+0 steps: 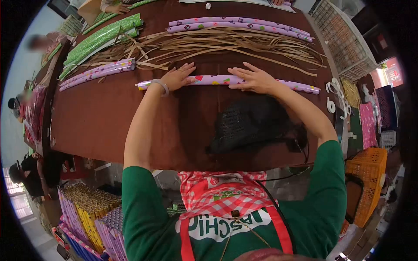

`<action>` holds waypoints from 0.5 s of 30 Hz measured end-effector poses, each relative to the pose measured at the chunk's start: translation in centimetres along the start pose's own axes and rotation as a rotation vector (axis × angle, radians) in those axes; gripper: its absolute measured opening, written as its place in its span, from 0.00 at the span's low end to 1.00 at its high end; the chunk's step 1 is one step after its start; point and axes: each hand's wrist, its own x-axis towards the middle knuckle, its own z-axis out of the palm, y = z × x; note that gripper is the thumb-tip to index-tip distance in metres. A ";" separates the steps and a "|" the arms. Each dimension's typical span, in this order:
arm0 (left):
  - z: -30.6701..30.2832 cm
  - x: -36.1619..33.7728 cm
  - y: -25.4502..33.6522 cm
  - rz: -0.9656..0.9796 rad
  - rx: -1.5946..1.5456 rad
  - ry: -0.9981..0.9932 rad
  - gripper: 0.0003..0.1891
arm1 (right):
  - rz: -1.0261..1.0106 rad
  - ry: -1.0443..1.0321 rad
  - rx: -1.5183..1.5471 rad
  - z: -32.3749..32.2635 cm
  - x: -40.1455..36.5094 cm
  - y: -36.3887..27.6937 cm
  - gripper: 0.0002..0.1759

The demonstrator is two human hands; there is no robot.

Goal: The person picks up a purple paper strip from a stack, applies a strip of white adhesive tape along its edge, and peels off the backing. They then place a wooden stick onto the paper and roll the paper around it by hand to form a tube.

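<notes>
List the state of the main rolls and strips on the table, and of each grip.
Near roll: rolled up, lying flat.
Left grip: open, laid on near roll.
Right grip: open, spread over near roll.
Left rolls: rolled up, side by side.
Far rolls: rolled up, side by side.
Green rolls: rolled up, lying together.
Strips: loose, strewn.

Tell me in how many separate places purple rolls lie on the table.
3: near roll under the left hand and right hand; far rolls beyond the strips; left rolls beside the green rolls. More may be hidden.
</notes>
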 end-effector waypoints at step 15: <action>0.1 0.0 0.2 -0.006 0.046 0.019 0.32 | -0.066 -0.042 -0.021 -1.2 3.6 -0.8 0.30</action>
